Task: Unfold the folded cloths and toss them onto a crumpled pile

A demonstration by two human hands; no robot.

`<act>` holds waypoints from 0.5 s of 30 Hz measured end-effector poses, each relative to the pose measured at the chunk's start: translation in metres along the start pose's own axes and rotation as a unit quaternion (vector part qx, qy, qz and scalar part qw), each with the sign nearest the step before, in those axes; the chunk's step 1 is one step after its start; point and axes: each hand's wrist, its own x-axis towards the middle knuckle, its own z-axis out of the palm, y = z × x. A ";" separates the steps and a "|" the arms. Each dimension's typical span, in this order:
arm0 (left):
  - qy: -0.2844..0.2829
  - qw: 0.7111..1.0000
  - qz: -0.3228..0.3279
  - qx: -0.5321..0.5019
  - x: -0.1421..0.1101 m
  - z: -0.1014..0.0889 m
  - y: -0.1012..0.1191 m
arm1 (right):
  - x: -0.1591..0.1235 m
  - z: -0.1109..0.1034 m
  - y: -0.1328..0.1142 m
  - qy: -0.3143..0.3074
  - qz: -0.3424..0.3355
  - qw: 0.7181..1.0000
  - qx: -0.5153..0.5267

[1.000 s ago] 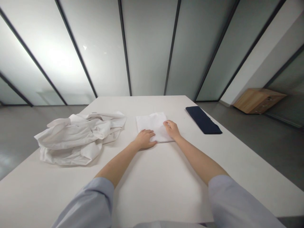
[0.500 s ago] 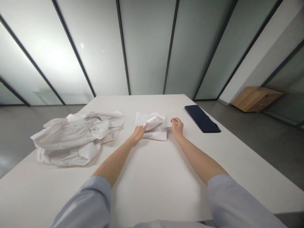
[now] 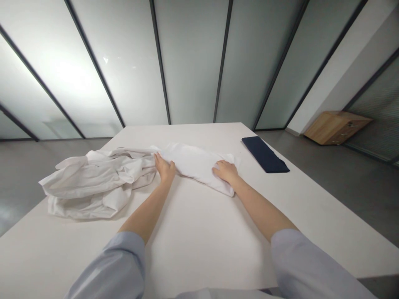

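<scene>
A white cloth garment [image 3: 196, 164] lies spread sideways in a long strip across the middle of the table. At its left end is my left hand [image 3: 164, 168], thumb and fingers apart, touching the cloth beside the crumpled pile. My right hand [image 3: 226, 171] rests on the right part of the strip, its fingers stretched out over the fabric. To the left, a large crumpled white garment [image 3: 93, 178] is heaped, its right edge close to my left fingertips. Where the strip meets the pile is partly hidden by my left hand.
A folded dark navy cloth [image 3: 264, 155] lies near the right edge of the white table [image 3: 205, 241]. Behind the table stands a frosted glass partition [image 3: 193, 62] with dark frames. A wooden cabinet [image 3: 336, 128] is on the floor at the right.
The white cloth has gone from a small folded bundle to a longer strip. My left hand has moved left and away; my right hand has come down onto the cloth.
</scene>
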 end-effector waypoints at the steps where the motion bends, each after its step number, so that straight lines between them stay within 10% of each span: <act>1: -0.003 1.000 0.015 0.013 -0.004 -0.001 0.006 | 0.001 -0.003 0.004 0.017 0.029 0.999 -0.014; 7: -0.282 0.938 0.147 0.137 -0.023 0.005 0.025 | 0.004 -0.014 0.035 0.071 0.122 0.990 0.012; 15: -0.239 0.945 0.175 0.138 -0.023 0.008 0.021 | 0.006 -0.017 0.028 0.169 -0.003 0.982 0.089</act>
